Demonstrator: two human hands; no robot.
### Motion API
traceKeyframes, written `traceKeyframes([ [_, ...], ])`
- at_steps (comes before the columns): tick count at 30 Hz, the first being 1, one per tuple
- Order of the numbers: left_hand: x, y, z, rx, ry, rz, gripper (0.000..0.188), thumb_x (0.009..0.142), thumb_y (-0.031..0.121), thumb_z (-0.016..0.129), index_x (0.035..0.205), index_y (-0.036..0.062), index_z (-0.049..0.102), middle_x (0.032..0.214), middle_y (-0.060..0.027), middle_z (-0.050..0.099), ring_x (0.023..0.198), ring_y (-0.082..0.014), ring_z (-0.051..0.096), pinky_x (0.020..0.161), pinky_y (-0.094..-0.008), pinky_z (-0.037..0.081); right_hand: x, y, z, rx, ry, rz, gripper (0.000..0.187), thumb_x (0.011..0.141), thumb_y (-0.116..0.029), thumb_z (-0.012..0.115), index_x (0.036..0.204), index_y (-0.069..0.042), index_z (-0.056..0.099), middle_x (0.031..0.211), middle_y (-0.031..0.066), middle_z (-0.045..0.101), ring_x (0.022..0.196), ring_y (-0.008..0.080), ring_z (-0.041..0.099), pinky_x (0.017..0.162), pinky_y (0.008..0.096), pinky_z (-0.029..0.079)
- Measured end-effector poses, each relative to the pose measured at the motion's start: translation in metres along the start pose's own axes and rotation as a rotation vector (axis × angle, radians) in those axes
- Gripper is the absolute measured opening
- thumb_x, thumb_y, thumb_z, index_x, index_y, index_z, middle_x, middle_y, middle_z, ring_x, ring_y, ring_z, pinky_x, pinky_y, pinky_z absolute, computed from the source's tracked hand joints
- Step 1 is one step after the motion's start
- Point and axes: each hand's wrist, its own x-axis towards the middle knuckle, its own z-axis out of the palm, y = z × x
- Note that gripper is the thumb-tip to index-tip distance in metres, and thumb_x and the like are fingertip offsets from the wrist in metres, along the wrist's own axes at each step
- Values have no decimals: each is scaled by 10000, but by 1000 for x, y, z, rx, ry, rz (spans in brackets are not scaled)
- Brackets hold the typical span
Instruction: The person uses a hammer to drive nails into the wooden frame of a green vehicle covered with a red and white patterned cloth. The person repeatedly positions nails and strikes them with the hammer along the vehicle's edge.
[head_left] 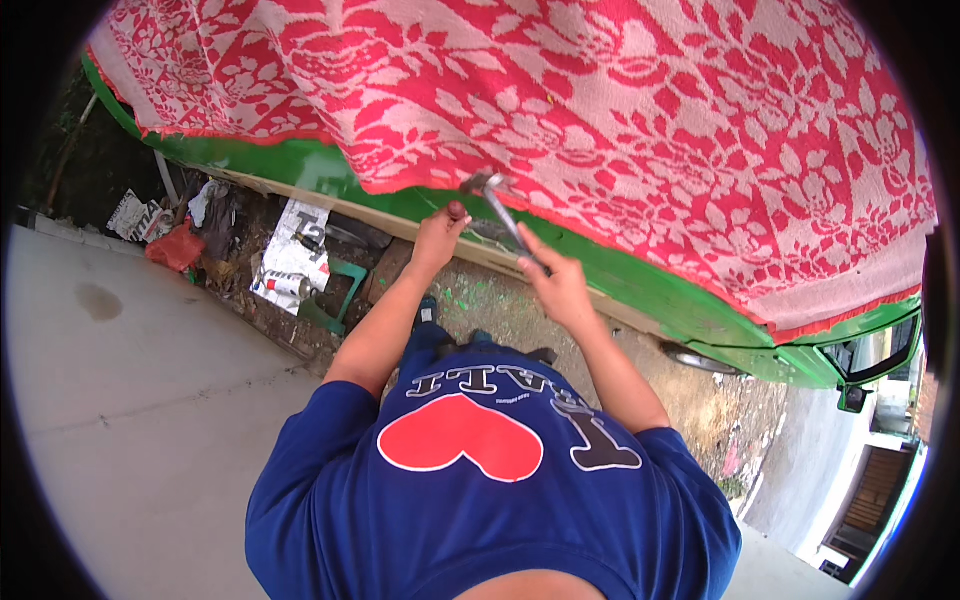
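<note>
My right hand [560, 288] is wrapped round the dark grip of a hammer [503, 213]. Its metal head is raised beside the hem of the red and pink floral cloth [640, 110]. Just left of the hammer head, my left hand [437, 240] is closed round a tool with a rounded brown end [457, 210]; the rest of that tool is hidden by my fingers. Both hands are over the side of a green vehicle [400, 203], along its lower edge. The hammer head appears close to the brown end, and I cannot tell whether they touch.
Left of my legs stand a green plastic stool [342, 300] and a printed sheet [297, 250] with a can [292, 287] on it. Beyond lies a red plastic bag [176, 247] among litter. A wheel [700, 358] and a side mirror [853, 398] show at right.
</note>
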Motion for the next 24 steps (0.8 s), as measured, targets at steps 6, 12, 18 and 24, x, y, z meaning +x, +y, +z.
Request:
traceKeyframes([
  [6, -26, -17, -3, -12, 116, 70, 182, 950, 180, 680, 1010, 10, 663, 873, -159, 707, 828, -254, 711, 766, -338, 522, -2, -14, -26, 277, 38, 317, 533, 947, -139, 672, 1451, -262, 553, 674, -40, 508, 561, 44, 462, 521, 256, 440],
  [12, -23, -26, -5, -297, 157, -9, 177, 959, 149, 685, 1064, 6, 676, 900, -85, 729, 888, -130, 704, 800, -299, 536, -9, -6, -28, 321, 40, 388, 534, 955, -128, 666, 1459, -250, 542, 723, -38, 548, 617, 46, 495, 538, 246, 465],
  [18, -18, -24, 0, -212, 124, -13, 165, 952, 129, 691, 1051, 0, 665, 902, -83, 731, 889, -132, 706, 795, -298, 539, -9, -8, -29, 322, 18, 396, 529, 958, -122, 662, 1460, -237, 541, 748, -42, 555, 638, 44, 511, 540, 240, 475],
  [24, -12, -34, 6, -289, 127, -24, 151, 962, 123, 675, 1035, -8, 662, 894, -82, 727, 878, -136, 709, 785, -296, 539, -8, -8, -30, 331, 11, 393, 528, 960, -117, 654, 1462, -232, 539, 747, -43, 554, 637, 42, 511, 537, 235, 474],
])
